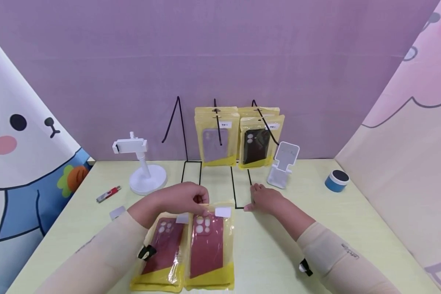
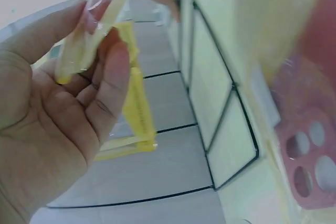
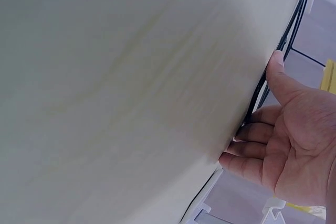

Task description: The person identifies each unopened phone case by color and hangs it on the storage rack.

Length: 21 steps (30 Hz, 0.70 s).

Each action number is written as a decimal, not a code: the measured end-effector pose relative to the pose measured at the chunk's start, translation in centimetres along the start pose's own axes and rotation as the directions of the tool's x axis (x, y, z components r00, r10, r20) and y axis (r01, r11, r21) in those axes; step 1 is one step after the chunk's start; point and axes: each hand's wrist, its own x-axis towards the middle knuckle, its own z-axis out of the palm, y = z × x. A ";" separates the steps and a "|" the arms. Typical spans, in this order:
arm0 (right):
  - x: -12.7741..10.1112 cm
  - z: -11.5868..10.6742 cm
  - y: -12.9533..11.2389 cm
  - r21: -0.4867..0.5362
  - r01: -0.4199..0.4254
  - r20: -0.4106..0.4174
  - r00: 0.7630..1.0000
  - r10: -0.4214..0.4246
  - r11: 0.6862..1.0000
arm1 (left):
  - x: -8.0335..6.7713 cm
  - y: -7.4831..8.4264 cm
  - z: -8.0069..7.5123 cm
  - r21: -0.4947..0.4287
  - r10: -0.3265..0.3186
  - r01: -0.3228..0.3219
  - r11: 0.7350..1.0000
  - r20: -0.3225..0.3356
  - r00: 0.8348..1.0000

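Note:
My left hand (image 1: 185, 198) pinches the top edge of a yellow-edged clear pouch with a red phone case (image 1: 207, 245), thumb against fingers. A second pouched red phone case (image 1: 165, 245) lies just left of it, partly overlapped. In the left wrist view the held pouch (image 2: 100, 14) runs up between thumb and fingers. A black wire display rack (image 1: 233, 188) stands at the back. My right hand (image 1: 266, 199) rests on its front right base corner, fingers loosely bent and thumb along the wire. Purple (image 1: 216, 143) and black (image 1: 257, 145) pouched phone cases hang from its hooks.
The rack's left hook (image 1: 172, 118) is bare. A white phone stand (image 1: 147, 179) with a round base stands left, near a red USB stick (image 1: 109, 194). Another white folding stand (image 1: 281, 167) and a blue round object (image 1: 337, 181) are on the right.

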 end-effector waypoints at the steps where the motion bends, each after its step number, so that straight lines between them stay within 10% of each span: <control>1: 0.0 0.0 0.0 -0.001 0.001 -0.001 1.000 -0.001 1.000 | -0.4 0.2 -0.3 -0.046 -0.002 0.001 0.999 -0.015 1.000; 13: 0.1 0.3 0.2 -0.006 0.001 -0.017 1.000 -0.002 1.000 | -4.2 2.6 -2.5 -0.235 -0.076 0.001 0.972 -0.311 0.947; 21: 0.3 0.3 0.2 0.000 -0.019 0.013 1.000 0.019 1.000 | -6.6 3.4 -4.1 -0.151 -0.154 0.084 0.985 -0.543 0.826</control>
